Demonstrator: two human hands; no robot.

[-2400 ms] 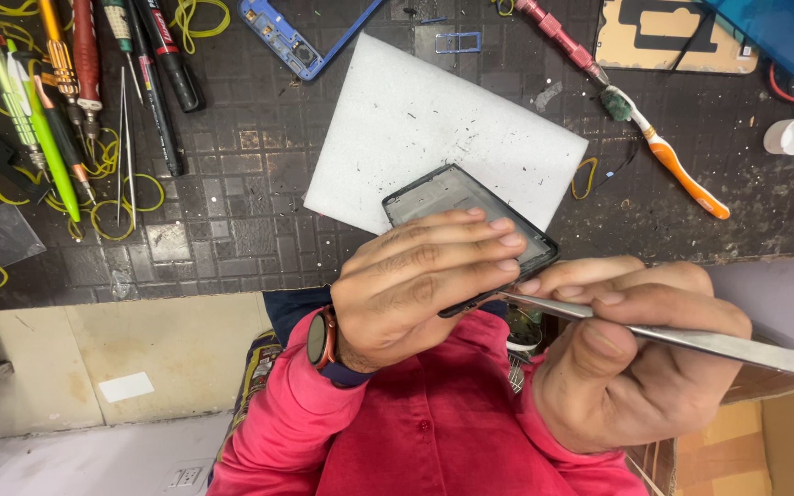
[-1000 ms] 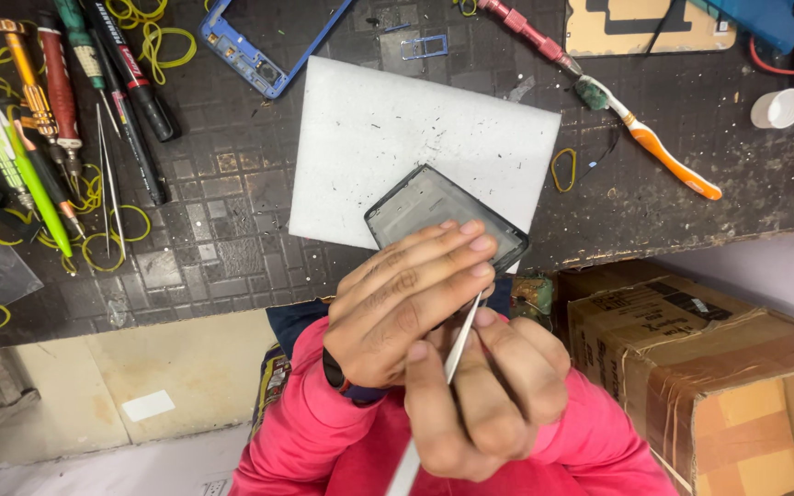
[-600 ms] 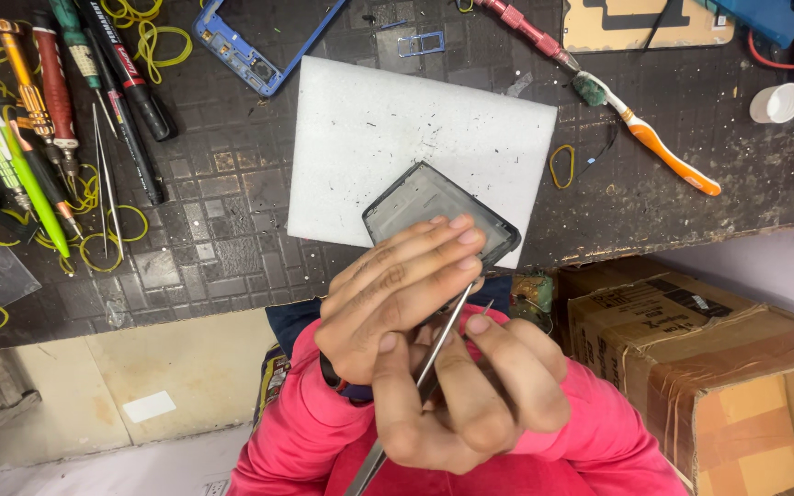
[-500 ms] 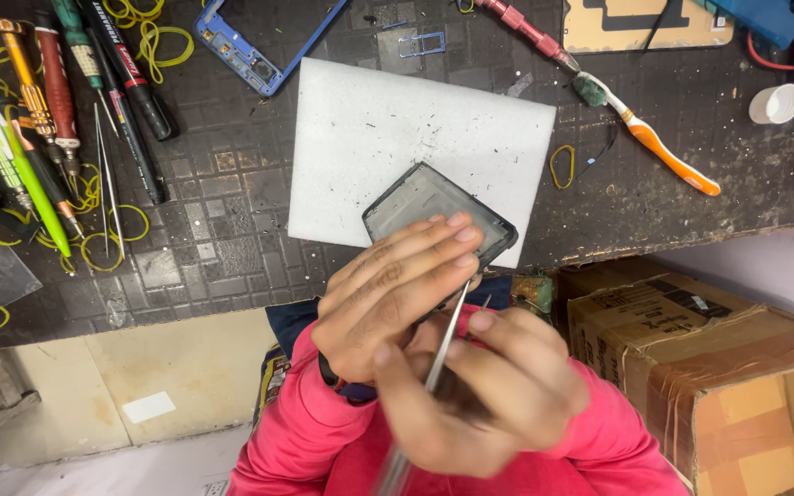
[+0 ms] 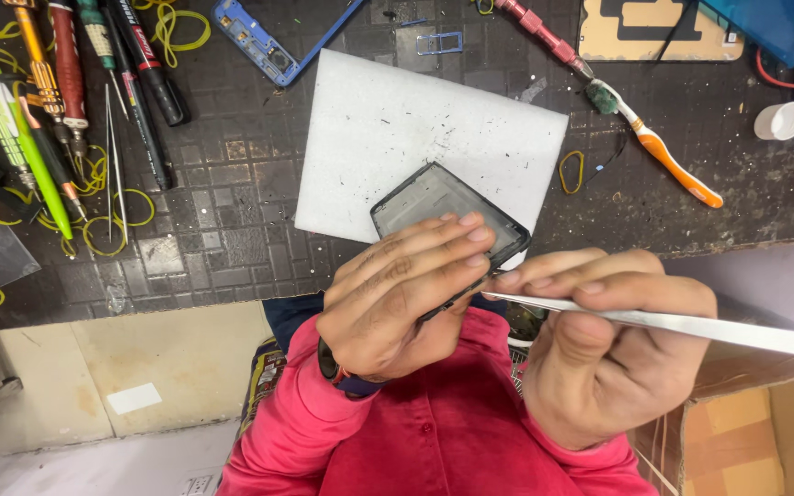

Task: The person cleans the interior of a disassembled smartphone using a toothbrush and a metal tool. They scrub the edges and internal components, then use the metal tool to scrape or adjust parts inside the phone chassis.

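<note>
Closest to us, our right hand (image 5: 613, 354) is closed around a long, thin, flat metal blade (image 5: 691, 323), pinched between thumb and fingers, with its tip resting at the lower edge of a dark rectangular phone frame (image 5: 438, 207). Our left hand (image 5: 402, 294) grips that frame from above, four fingers (image 5: 452, 241) spread flat across its face while the thumb is hidden beneath, and a dark wristwatch (image 5: 334, 369) shows at the cuff of our pink shirt sleeve (image 5: 296, 432). Held this way, the frame sits tilted over the near edge of the dark tiled work mat (image 5: 222, 239), partly above a white square foam pad (image 5: 415, 138) speckled with small debris. Further right on the mat lies an orange-handled toothbrush (image 5: 663, 156), with a yellow rubber band (image 5: 570, 171) beside the pad. Off to the left we see a row of screwdrivers with red, black and green handles (image 5: 66, 83), steel tweezers (image 5: 112, 156) and loose yellow bands. At the far edge rest a blue phone housing (image 5: 268, 46) and a small white cap (image 5: 778, 119). An open brown cardboard box (image 5: 737, 432) stands below on our right.
</note>
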